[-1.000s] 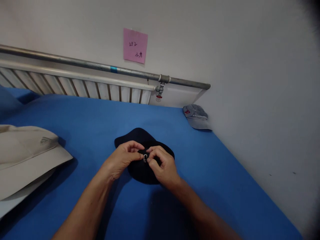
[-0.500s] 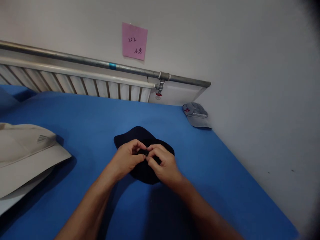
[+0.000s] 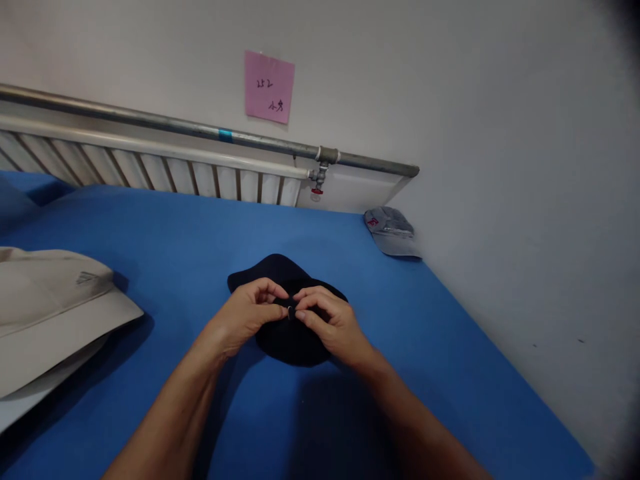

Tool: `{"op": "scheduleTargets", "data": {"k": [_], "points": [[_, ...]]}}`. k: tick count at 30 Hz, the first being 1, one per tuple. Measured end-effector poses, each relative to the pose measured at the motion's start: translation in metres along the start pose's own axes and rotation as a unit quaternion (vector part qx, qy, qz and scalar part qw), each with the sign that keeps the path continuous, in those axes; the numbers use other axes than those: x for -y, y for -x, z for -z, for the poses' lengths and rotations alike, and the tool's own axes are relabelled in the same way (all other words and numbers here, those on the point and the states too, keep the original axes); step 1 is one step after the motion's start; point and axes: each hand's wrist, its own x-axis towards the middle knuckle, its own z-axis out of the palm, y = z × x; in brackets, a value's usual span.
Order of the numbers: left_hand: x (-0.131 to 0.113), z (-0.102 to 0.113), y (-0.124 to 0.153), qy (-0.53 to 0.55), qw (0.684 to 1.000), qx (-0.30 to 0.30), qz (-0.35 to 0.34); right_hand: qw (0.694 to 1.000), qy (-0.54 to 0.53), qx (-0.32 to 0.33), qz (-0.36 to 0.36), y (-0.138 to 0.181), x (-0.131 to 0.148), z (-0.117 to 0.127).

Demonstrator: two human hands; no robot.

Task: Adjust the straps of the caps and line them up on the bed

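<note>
In the head view, the black cap (image 3: 295,350) is set well in from the far edge of the table (image 3: 175,233), pinched around its small metal ring (image 3: 290,311) by the left hand (image 3: 247,313) and right hand (image 3: 337,327). The tiny, partly covered ring could be fumbled; by uneven pulling, the cap could be twisted.

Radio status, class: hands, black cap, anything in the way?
Left hand, right hand: both touching black cap, by metal piece. Black cap on blue surface. Grey cap, beige cap: apart, not blocking.
</note>
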Motion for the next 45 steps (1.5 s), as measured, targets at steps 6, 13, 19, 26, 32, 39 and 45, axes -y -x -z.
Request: {"op": "scheduleTargets", "data": {"k": [6, 13, 19, 26, 32, 39, 45], "points": [[-0.001, -0.002, 0.001, -0.023, 1.000, 0.007, -0.006, 1.000, 0.005, -0.020, -0.014, 0.001, 0.000, -0.006], [0.001, -0.002, -0.001, -0.012, 1.000, -0.005, 0.002, 0.997, 0.052, -0.051, -0.002, 0.003, 0.000, -0.016], [0.001, -0.002, -0.001, -0.003, 1.000, 0.001, -0.001, 0.995, 0.066, -0.071, -0.011, 0.003, 0.002, -0.020], [0.001, 0.004, -0.002, 0.032, 0.999, -0.013, 0.017, 0.996, 0.063, -0.061, -0.016, 0.001, 0.006, 0.002], [0.001, 0.006, -0.001, 0.039, 0.999, 0.019, -0.007, 0.996, 0.073, 0.016, -0.043, 0.002, 0.013, 0.009], [-0.001, 0.005, 0.000, 0.060, 0.998, 0.027, 0.009, 0.997, 0.062, 0.029, -0.034, 0.001, 0.018, 0.011], [-0.002, 0.004, 0.002, 0.014, 0.999, 0.046, 0.008, 0.997, 0.047, 0.046, -0.041, 0.002, 0.022, 0.012]]}}
